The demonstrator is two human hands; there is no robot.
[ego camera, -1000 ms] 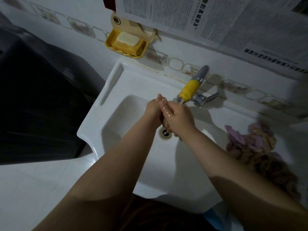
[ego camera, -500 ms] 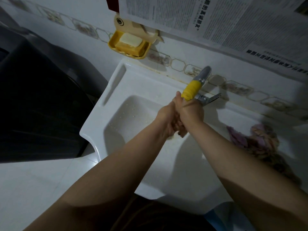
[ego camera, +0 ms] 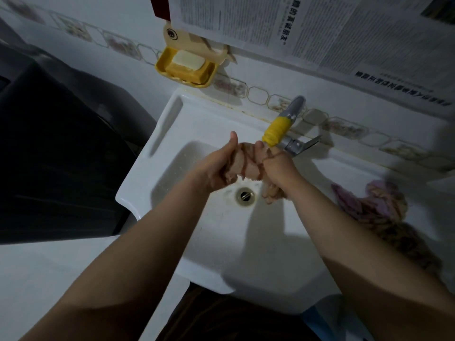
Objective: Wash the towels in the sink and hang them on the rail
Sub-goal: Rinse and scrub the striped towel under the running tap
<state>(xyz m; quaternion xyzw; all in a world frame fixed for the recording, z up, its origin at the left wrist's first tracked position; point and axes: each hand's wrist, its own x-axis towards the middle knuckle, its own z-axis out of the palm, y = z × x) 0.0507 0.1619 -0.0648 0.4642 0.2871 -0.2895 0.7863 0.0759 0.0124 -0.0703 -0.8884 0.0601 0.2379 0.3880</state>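
Towel (ego camera: 248, 166), a small pinkish-brown one twisted into a tight roll, is held over the bowl of a white sink (ego camera: 211, 244), just above the drain (ego camera: 244, 196). Both hands grip it. The left hand (ego camera: 216, 168) is curled around the left end with its thumb pointing up, and the right hand (ego camera: 277, 163) is curled around the right end, with a loose tail of cloth hanging below it toward the basin. A thin brown edge of the cloth winds around the roll and across the right hand. Directly behind the hands, a metal tap (ego camera: 288, 126) with a yellow sleeve on its spout points down toward them. More crumpled towels (ego camera: 384, 217), purple and brown, lie in a heap on the sink's right ledge. On the tiled wall above, a yellow soap dish (ego camera: 187, 70) holds a white bar of soap, and sheets of newspaper (ego camera: 307, 28) are stuck up beside it.
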